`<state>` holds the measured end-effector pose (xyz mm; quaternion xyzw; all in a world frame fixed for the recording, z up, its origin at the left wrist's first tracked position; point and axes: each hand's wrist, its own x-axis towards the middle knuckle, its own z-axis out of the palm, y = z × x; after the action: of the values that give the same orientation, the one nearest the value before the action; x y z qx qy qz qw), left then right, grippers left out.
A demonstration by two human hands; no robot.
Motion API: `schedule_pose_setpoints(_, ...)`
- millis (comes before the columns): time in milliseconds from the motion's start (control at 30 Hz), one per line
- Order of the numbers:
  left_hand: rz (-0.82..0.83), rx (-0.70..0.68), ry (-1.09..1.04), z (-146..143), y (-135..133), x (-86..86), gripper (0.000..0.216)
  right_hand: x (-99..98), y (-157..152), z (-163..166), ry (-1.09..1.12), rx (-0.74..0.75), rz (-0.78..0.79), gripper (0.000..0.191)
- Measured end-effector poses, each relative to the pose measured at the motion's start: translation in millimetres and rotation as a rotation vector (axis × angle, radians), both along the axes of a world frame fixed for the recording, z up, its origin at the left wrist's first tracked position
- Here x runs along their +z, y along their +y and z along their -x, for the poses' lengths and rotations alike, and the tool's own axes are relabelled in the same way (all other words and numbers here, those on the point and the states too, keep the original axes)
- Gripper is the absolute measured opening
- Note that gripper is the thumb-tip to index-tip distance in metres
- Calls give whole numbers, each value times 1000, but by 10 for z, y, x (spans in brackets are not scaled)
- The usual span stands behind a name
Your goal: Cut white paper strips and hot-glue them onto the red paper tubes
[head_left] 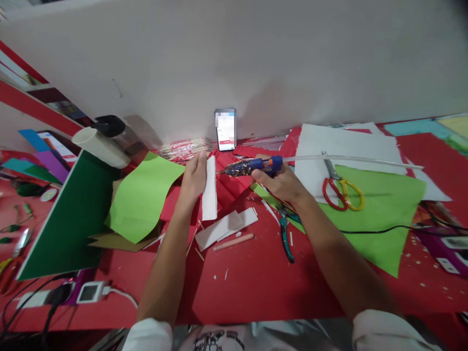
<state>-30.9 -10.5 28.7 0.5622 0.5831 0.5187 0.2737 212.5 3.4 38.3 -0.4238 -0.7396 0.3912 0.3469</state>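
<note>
Well, red tabletop (pixel 248 287), pale wall (pixel 278 53)

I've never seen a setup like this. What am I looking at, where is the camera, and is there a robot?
No robot: these are a person's bare hands, seen by a camera worn on that person's head, looking forward and down. The left hand holds a white strip. The right hand holds a blue glue gun with a clear stick poking out behind; its nozzle points at the strip, though I can't tell if they touch. On the red tabletop lie green-handled pliers and, further right, scissors on a white sheet and a light green sheet. A phone leans against the wall.
</note>
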Motion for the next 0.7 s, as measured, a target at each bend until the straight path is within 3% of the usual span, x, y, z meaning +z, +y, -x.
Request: schedule_pose_setpoints(700, 7, 11, -25, 9, 25, -47, 51, -18, 29, -17, 28, -15, 14, 44)
